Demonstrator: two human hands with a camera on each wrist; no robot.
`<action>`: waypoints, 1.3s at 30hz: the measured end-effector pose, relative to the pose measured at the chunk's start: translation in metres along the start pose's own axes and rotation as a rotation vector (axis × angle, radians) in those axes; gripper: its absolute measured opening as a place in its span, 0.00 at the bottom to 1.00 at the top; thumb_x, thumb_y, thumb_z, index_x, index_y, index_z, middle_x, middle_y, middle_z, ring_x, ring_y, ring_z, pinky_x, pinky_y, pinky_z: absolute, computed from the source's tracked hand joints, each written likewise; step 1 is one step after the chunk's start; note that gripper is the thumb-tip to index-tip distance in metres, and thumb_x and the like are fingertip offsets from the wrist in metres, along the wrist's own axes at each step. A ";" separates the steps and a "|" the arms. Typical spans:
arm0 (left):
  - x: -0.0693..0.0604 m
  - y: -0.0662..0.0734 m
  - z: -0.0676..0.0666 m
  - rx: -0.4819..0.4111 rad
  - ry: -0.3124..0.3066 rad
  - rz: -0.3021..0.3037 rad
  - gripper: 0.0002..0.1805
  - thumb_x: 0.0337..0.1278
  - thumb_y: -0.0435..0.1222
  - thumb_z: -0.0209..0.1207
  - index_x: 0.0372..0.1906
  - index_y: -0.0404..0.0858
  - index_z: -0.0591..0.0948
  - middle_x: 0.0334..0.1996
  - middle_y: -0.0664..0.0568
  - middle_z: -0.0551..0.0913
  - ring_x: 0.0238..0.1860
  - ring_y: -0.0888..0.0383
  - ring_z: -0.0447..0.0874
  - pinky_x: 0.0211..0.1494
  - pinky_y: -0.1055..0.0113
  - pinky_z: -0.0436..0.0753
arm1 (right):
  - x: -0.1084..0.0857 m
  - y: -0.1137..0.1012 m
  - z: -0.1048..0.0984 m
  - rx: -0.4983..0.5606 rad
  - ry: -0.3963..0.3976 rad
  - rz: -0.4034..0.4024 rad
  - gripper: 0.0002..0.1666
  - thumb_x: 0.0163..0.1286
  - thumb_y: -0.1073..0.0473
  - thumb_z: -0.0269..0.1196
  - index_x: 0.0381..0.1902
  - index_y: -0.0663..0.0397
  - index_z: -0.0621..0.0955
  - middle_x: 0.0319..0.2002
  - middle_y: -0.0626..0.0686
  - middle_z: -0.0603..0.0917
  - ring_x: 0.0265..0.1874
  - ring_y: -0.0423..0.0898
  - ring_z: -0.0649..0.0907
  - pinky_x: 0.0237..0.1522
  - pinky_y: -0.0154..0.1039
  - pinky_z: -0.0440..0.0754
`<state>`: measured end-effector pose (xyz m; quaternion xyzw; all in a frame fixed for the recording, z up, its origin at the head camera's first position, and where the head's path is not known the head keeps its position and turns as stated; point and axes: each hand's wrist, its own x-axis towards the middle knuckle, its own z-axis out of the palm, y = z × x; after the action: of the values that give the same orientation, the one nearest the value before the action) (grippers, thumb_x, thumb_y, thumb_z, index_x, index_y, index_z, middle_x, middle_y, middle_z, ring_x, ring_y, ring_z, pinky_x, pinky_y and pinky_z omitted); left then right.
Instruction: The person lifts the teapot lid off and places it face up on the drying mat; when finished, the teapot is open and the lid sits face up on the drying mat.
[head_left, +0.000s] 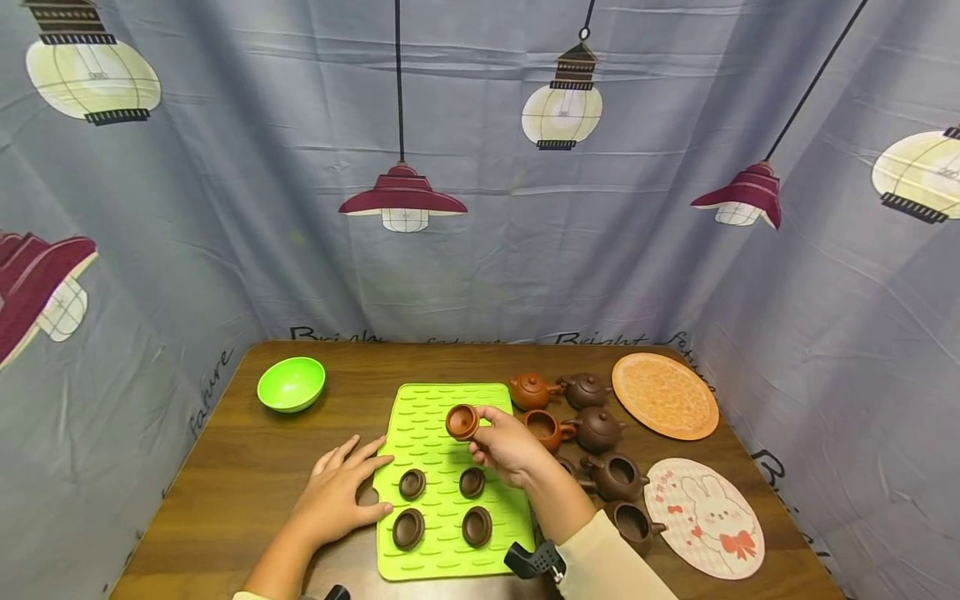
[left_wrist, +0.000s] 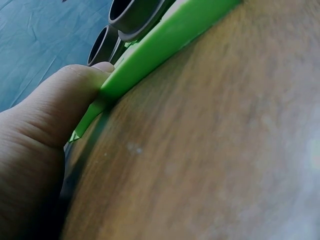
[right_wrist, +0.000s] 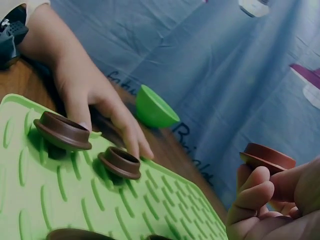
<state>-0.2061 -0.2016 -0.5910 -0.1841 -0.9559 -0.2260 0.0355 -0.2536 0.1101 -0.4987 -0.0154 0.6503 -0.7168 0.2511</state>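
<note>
My right hand point(head_left: 510, 446) pinches a reddish-brown teapot lid point(head_left: 462, 422), turned underside up, above the green ridged mat point(head_left: 438, 417). In the right wrist view the lid point(right_wrist: 270, 157) sits between thumb and fingers. My left hand point(head_left: 341, 492) lies spread at the mat's left edge, fingers straight and thumb touching the mat. Several dark brown lids rest upside down on the mat, among them a near-left lid point(head_left: 408, 529), a near-right lid point(head_left: 477, 527), a far-left lid point(head_left: 412, 484) and a far-right lid point(head_left: 472, 482).
Right of the mat stand teapots: an orange-brown one with its lid on point(head_left: 530, 390), a lidless orange-brown one point(head_left: 542, 427) and several dark ones, including a lidless pot point(head_left: 621, 477). A green bowl point(head_left: 292, 384) stands far left. An orange round mat point(head_left: 664, 396) and a rabbit mat point(head_left: 705, 518) lie right.
</note>
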 end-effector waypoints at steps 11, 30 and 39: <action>0.001 0.001 -0.002 0.011 -0.011 -0.012 0.43 0.50 0.67 0.70 0.73 0.61 0.77 0.82 0.65 0.62 0.83 0.41 0.55 0.78 0.34 0.50 | 0.026 0.012 0.033 -0.095 0.010 0.009 0.13 0.81 0.66 0.54 0.59 0.58 0.77 0.41 0.61 0.83 0.24 0.39 0.76 0.27 0.33 0.73; 0.002 0.002 -0.002 0.004 -0.018 -0.014 0.42 0.51 0.68 0.69 0.73 0.62 0.76 0.81 0.66 0.62 0.83 0.43 0.54 0.79 0.34 0.50 | 0.052 0.034 0.055 -0.266 0.108 0.074 0.09 0.80 0.64 0.57 0.52 0.53 0.81 0.32 0.54 0.83 0.23 0.41 0.78 0.23 0.32 0.76; 0.001 0.001 -0.002 0.006 -0.025 -0.023 0.43 0.50 0.67 0.70 0.73 0.62 0.76 0.81 0.66 0.62 0.83 0.43 0.54 0.79 0.34 0.50 | 0.053 0.037 0.061 -0.378 0.110 0.048 0.06 0.80 0.62 0.58 0.46 0.54 0.83 0.33 0.56 0.86 0.21 0.42 0.78 0.21 0.32 0.76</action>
<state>-0.2069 -0.2009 -0.5884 -0.1760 -0.9589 -0.2214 0.0214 -0.2656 0.0323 -0.5404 -0.0077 0.7861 -0.5757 0.2249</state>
